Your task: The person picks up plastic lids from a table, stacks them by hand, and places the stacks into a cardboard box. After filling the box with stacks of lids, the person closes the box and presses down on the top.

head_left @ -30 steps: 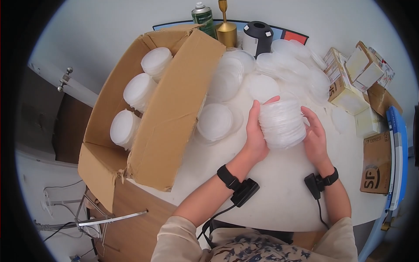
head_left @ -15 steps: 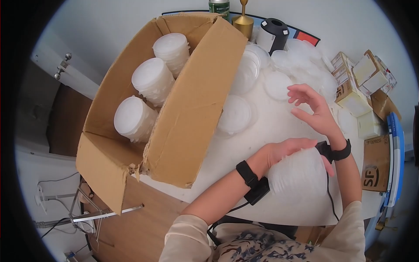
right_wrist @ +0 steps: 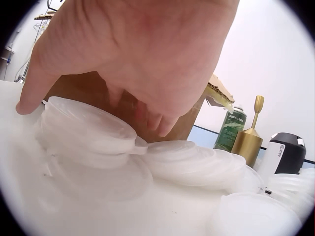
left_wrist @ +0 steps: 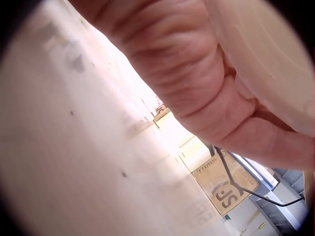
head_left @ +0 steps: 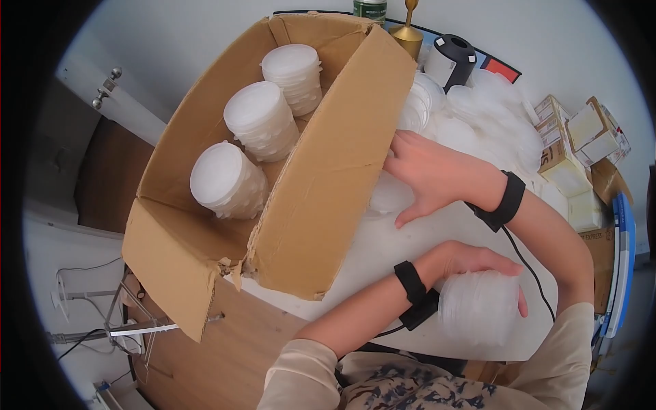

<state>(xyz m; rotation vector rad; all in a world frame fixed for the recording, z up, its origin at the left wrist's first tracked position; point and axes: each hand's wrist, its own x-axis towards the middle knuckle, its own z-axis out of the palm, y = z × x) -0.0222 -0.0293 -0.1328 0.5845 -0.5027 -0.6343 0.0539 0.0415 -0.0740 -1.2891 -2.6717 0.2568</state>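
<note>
My left hand [head_left: 471,258] grips a thick stack of translucent plastic lids [head_left: 478,307] close to the table's front edge. In the left wrist view, its curled fingers lie against the pale round end of the stack [left_wrist: 270,54]. With thumb and fingers spread, my right hand [head_left: 441,174] reaches over a short pile of lids [right_wrist: 91,130] beside the cardboard box. The right wrist view shows the fingertips pointing down behind that pile, with the thumb out at its near side. Inside the cardboard box [head_left: 342,178], lid stacks [head_left: 225,178] stand in a row.
More loose lids [head_left: 492,109] lie spread at the back of the table. Behind them stand a black-and-white cylinder [head_left: 449,63], a brass-coloured object [head_left: 406,37] and a green can [right_wrist: 231,129]. Small cartons [head_left: 564,154] and blue folders [head_left: 622,253] line the right side.
The lid stack went from between both hands to the left hand alone, nearer the body. My right hand let go and moved left to the pile by the box. The head view shifted.
</note>
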